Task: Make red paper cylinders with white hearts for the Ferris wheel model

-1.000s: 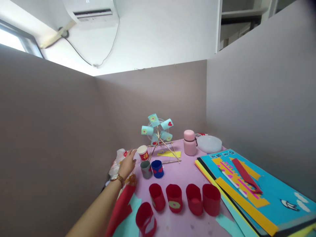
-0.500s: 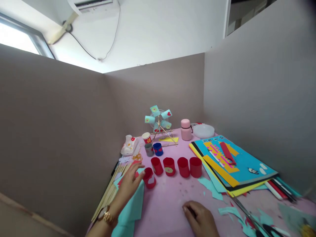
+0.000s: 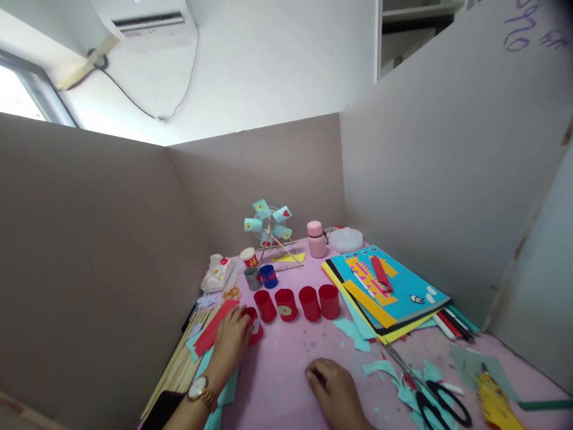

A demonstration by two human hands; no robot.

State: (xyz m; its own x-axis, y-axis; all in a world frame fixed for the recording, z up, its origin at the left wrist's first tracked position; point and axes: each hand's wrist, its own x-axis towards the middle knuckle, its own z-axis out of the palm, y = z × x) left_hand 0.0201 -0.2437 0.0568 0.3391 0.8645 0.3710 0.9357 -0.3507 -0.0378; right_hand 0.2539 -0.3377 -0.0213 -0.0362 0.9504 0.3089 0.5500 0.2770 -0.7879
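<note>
1. Nearest, the right hand (image 3: pixel 335 391) rests on the bench (image 3: pixel 277 370), loosely closed; no thing can be seen in it. It keeps the same pose as half a second ago. To its right, well apart, lie the scissors (image 3: pixel 419 378) among scraps of blue paper.

2. The left hand (image 3: pixel 233 328) is what has changed. Half a second ago its fingers were spread just beside the red cup with the pale heart (image 3: pixel 256 334); now they are bent over the left part of this cup and hide it. The fingers seem to touch it, but one cannot tell whether they grip it.

3. This probably means that the work has come to handling this one cup. The cup stands upright on the bench, at the fingertips of the left hand and to the left of the right hand, well apart from the latter. Its place among the others looks unchanged, so it seems not yet displaced.

4. A little farther, four more red cups (image 3: pixel 286 298) stand in a row to the right of the left hand. The leftmost is just beside the cup under the fingers; whether they touch is not clear.

5. Behind the row are the grey cup (image 3: pixel 253 279) and the blue cup (image 3: pixel 268 278), side by side.

6. Farthest stands the wheel of sticks and blue paper (image 3: pixel 270 229), with the pink bottle (image 3: pixel 317 243) to its right.
</note>
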